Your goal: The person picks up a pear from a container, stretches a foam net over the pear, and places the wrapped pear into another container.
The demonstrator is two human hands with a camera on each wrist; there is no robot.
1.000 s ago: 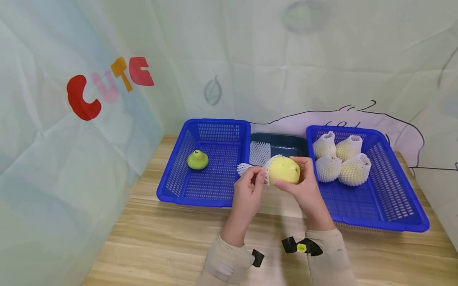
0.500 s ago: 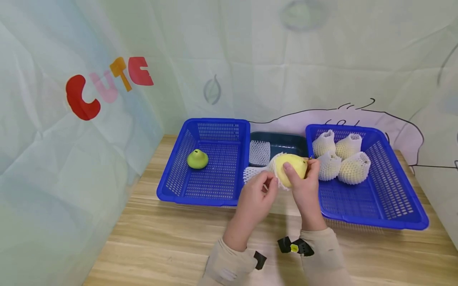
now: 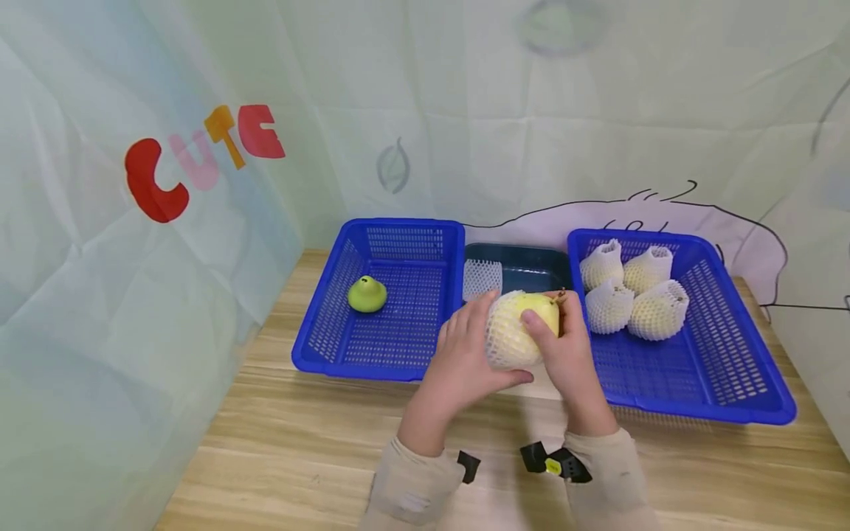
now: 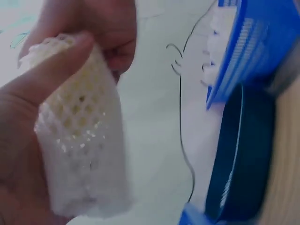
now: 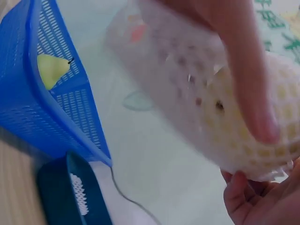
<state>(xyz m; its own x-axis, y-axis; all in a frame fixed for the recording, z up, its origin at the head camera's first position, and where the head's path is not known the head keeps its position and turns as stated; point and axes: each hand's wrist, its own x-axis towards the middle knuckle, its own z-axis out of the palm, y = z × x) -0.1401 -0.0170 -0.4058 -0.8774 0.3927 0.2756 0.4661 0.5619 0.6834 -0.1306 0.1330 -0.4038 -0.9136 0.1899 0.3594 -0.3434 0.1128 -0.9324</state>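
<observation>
Between my hands is a yellow pear (image 3: 544, 310), its stem end bare toward the right. A white foam net sleeve (image 3: 510, 335) covers its left part, and its loose end hangs past the fruit in the left wrist view. My left hand (image 3: 458, 361) holds the netted side, with its thumb lying over the sleeve (image 4: 84, 150) in the left wrist view. My right hand (image 3: 569, 354) grips the stem end, thumb on the near side and fingers partly hidden behind.
A blue basket (image 3: 378, 372) on the left holds one green pear (image 3: 367, 295). The right blue basket (image 3: 690, 413) contains several netted pears (image 3: 657, 310). Between them, a dark green tray (image 3: 538, 254) holds a flat foam net (image 3: 482, 279). All stand on a wooden table (image 3: 299, 450).
The sleeve now covers more of the pear. My left hand has gone from pinching the net's edge to spreading around the netted side. My right hand keeps hold of the pear.
</observation>
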